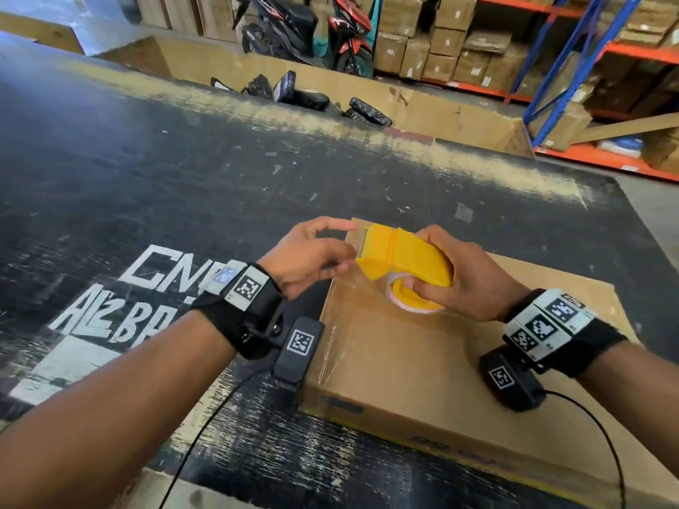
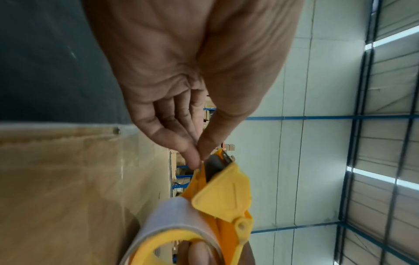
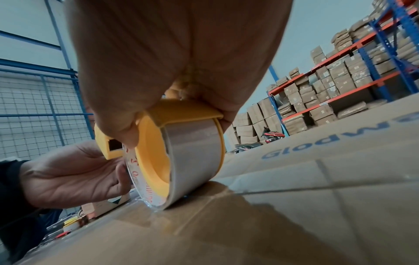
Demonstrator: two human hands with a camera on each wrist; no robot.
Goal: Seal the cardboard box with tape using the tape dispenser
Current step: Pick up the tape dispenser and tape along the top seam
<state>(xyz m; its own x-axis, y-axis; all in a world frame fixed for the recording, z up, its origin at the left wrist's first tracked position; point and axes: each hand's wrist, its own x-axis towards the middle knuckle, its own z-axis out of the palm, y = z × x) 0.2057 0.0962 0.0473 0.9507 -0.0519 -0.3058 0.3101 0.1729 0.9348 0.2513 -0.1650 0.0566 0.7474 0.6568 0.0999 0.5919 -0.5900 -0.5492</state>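
Note:
A flat cardboard box (image 1: pixel 422 361) lies on the black table (image 1: pixel 183 178), with clear tape (image 1: pixel 341 325) shining along its left part. My right hand (image 1: pixel 474 281) grips the yellow tape dispenser (image 1: pixel 408 255) over the box's far left corner. The tape roll (image 3: pixel 192 157) touches the box top (image 3: pixel 317 215). My left hand (image 1: pixel 312 255) is at the dispenser's toothed cutter end. In the left wrist view, its thumb and forefinger (image 2: pixel 199 157) pinch together right at the front of the dispenser (image 2: pixel 226 193), seemingly on the clear tape end, which barely shows.
Beyond the table's far edge stands a low cardboard bin (image 1: pixel 422 104) holding black wrapped parcels (image 1: pixel 312 97). Two motorbikes (image 1: pixel 294 27) and blue-and-orange shelving (image 1: pixel 606 67) stacked with cartons stand behind. Camera cables (image 1: pixel 205 431) trail off both wrists over the table's near side.

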